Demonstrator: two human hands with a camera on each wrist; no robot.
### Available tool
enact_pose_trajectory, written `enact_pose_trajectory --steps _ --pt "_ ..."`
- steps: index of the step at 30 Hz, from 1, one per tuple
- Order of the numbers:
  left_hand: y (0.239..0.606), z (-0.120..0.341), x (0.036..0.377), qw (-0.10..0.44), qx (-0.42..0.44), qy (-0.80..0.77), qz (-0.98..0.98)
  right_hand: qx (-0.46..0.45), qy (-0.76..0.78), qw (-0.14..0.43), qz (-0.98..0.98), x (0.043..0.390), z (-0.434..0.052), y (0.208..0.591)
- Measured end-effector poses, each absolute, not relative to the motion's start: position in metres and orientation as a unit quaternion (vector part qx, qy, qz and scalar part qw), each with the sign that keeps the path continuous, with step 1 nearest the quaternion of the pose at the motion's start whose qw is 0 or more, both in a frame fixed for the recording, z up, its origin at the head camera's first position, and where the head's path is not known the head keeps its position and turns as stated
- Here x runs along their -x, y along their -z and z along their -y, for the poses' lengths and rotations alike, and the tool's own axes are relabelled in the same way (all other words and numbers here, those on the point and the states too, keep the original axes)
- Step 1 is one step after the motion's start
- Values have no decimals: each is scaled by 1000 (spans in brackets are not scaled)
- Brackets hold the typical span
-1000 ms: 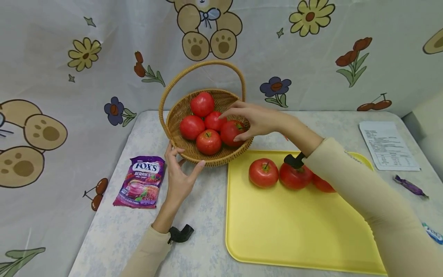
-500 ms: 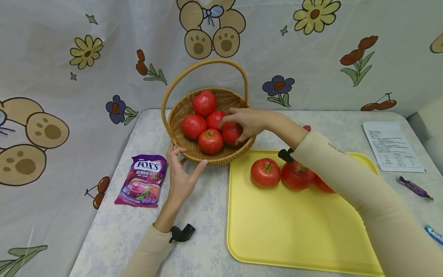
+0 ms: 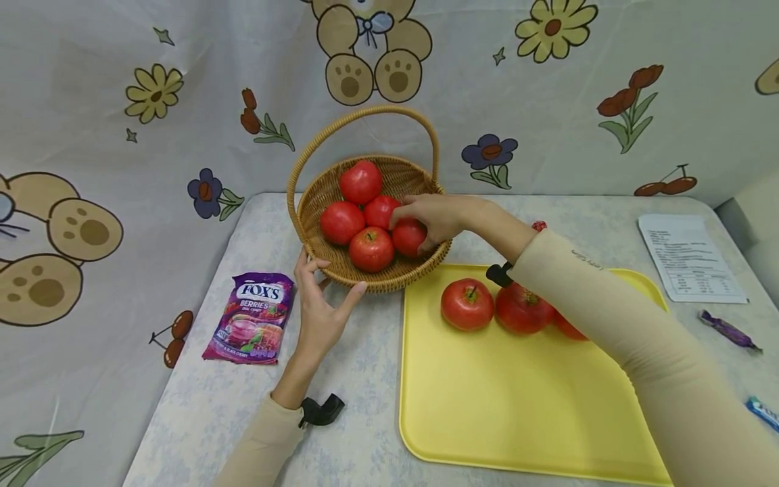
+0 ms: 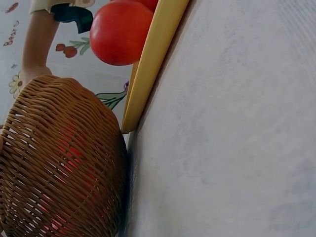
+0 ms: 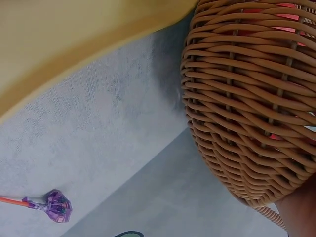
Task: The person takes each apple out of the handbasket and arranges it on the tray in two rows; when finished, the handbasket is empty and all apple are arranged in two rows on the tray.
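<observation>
A wicker basket (image 3: 420, 267) with a tall handle stands at the back, holding several round red fruits, one (image 3: 371, 249) with a short stem like an apple's. My left hand (image 3: 319, 321) holds its front left rim, thumb along the outside and a fingertip over the edge. Inside the basket's right side, my right hand (image 3: 441, 215) grips a red tomato (image 3: 409, 237), its fingers over the top and right. The wrist views show the basket's woven wall (image 4: 64, 158) with red fruit through the gaps. Several red tomatoes (image 3: 467, 304) lie along the back of the yellow tray (image 3: 523, 419).
A purple candy bag (image 3: 252, 318) lies left of the basket. Behind the right arm is a wrapped lollipop (image 5: 58, 205). At the right are a printed sheet (image 3: 692, 257), a purple wrapped candy (image 3: 730, 331) and a blue wrapped one (image 3: 762, 412). A patterned cloth hangs behind.
My right hand has moved lower into the basket and closed its fingers on the tomato, covering its green top. The left hand stays on the rim. The view has shifted slightly.
</observation>
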State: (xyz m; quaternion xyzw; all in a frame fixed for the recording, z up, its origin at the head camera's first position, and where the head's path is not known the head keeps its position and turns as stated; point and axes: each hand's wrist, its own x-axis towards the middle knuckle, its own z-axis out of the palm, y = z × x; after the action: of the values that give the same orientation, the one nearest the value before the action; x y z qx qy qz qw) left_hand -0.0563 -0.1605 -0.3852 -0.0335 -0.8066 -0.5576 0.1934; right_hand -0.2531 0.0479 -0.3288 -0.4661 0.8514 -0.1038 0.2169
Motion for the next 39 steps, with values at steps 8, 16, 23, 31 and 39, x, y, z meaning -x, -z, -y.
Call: enact_pose_trajectory --steps 8,16,23,31,39 --pt "385 161 56 195 28 561 804 480 150 180 -845 254 -52 328" --pt "384 161 55 194 26 563 803 497 183 141 -836 253 -55 326" --pt "384 161 55 194 26 565 802 508 215 106 -827 251 -61 314" --pt "384 162 55 195 26 563 803 509 230 83 -825 239 -76 292" --pt "383 162 54 196 25 562 803 497 246 51 -831 225 -110 276"
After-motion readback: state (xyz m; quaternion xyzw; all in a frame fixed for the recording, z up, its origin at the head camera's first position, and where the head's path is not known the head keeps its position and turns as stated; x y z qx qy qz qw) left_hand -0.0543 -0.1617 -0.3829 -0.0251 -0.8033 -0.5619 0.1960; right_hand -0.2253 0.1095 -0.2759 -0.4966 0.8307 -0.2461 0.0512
